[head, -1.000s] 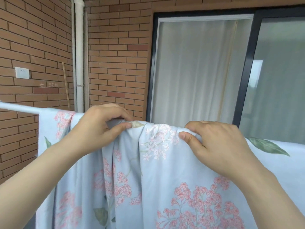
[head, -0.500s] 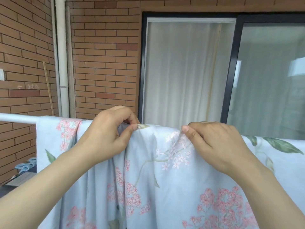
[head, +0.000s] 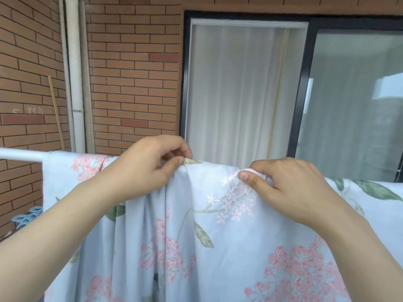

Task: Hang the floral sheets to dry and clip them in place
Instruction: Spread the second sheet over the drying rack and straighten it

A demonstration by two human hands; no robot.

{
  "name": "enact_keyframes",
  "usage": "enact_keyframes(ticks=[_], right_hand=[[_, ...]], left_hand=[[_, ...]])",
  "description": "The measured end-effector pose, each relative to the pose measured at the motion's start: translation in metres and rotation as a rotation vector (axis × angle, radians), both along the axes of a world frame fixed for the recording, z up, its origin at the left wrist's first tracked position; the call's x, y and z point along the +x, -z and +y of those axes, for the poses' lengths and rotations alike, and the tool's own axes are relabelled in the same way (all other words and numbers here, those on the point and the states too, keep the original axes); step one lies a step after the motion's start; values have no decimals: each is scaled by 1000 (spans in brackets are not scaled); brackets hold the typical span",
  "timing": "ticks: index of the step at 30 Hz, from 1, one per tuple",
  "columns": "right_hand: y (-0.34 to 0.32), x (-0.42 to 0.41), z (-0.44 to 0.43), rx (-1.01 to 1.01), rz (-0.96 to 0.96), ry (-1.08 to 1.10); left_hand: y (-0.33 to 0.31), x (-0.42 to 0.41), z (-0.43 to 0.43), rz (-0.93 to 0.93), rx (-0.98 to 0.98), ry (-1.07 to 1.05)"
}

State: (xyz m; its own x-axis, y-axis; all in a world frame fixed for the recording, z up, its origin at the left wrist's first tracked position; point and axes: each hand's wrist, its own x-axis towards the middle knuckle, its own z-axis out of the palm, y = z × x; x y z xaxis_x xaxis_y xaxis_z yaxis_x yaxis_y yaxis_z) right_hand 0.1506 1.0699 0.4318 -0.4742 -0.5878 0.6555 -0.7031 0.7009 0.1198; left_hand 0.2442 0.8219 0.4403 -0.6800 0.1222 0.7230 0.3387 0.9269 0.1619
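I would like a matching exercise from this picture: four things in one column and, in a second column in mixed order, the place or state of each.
Column one
1. left hand
2. right hand
3. white rail
4. drainpipe

Column two
A. stands upright in the corner of the brick walls
B. pinches the top edge of the floral sheet beside a green leaf print
C. shows bare at the left, beyond the end of the sheet
D. grips a bunched fold of the sheet, thumb above pale flowers

Pairs: 1-B, 2-D, 3-C, 4-A
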Motion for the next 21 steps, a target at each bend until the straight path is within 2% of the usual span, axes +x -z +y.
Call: enact_keyframes(ticks=[3,7,11,17,21], right_hand=[[-2,1,-2,25,-11,19],[-5,6,-3,30,-38,23],[-8,8,-2,46,-79,28],[-10,10,-10,36,-81,38],[-12,23,-32,70,-106,-134]], left_hand=[[13,2,13,82,-145,33],[23,-6,19,78,-329,-147],[20,-9,6,153,-451,-174],[19,-11,3,184,-476,-166],[21,-17,5,200,-473,-142]])
